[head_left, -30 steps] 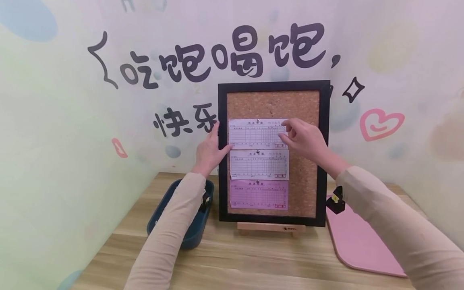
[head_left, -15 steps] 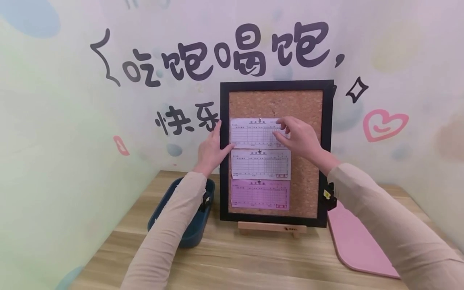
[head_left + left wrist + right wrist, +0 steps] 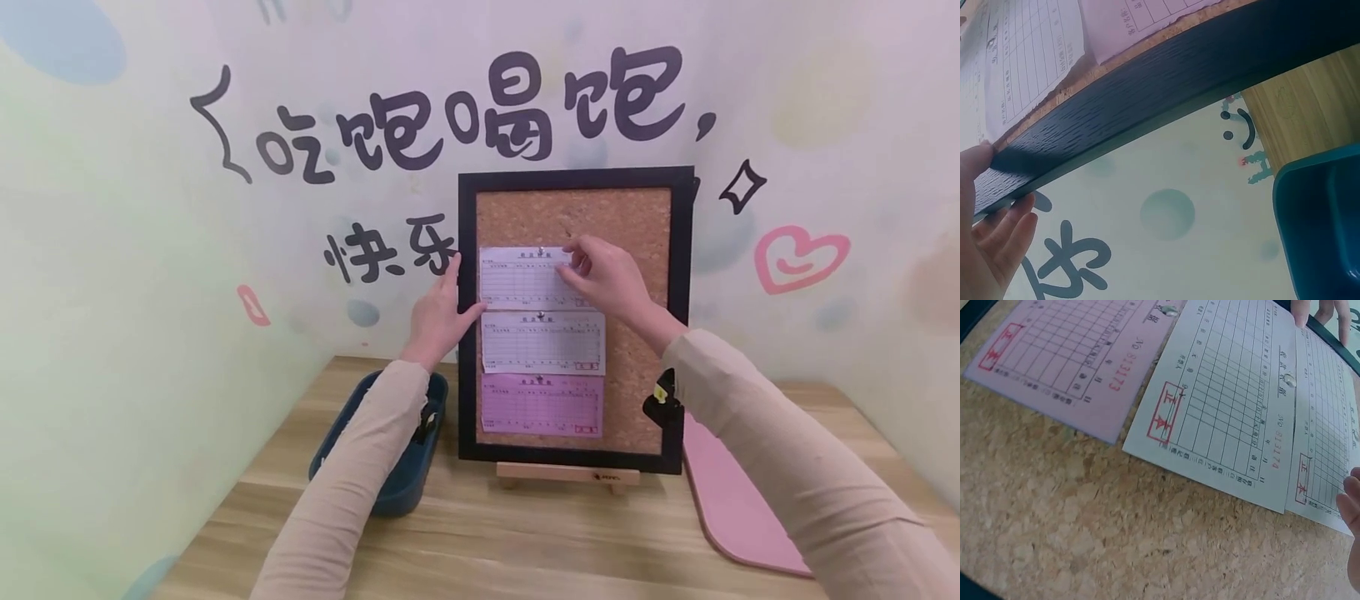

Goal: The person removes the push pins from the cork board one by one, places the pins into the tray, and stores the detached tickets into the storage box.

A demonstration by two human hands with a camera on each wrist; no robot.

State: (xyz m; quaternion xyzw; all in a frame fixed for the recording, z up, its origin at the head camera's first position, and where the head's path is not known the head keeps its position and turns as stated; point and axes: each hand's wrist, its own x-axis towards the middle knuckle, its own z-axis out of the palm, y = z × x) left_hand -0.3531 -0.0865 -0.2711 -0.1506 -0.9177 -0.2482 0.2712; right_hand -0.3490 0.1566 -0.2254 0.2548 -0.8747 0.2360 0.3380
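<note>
A cork board (image 3: 633,358) in a black frame stands upright on a small wooden easel (image 3: 555,472). Three receipt slips are pinned on it in a column: a white top slip (image 3: 517,283), a white middle slip (image 3: 517,346) and a pink slip (image 3: 525,408). My left hand (image 3: 437,321) grips the frame's left side, thumb in front and fingers behind, as the left wrist view shows. Over the top slip's upper right part is my right hand (image 3: 611,279), fingers bent, thumb and index apart beside the top pushpin (image 3: 541,250). Nothing shows between them.
A dark blue tray (image 3: 401,500) stands left of the board, partly under the left forearm. On the right a pink mat (image 3: 738,517) lies on the wooden table (image 3: 480,542), overlapped by the right sleeve. A wall with black lettering (image 3: 517,104) rises behind.
My right hand has moved left across the top slip, from its right edge toward the pushpin. My left hand keeps its place on the frame; the view has shifted slightly.
</note>
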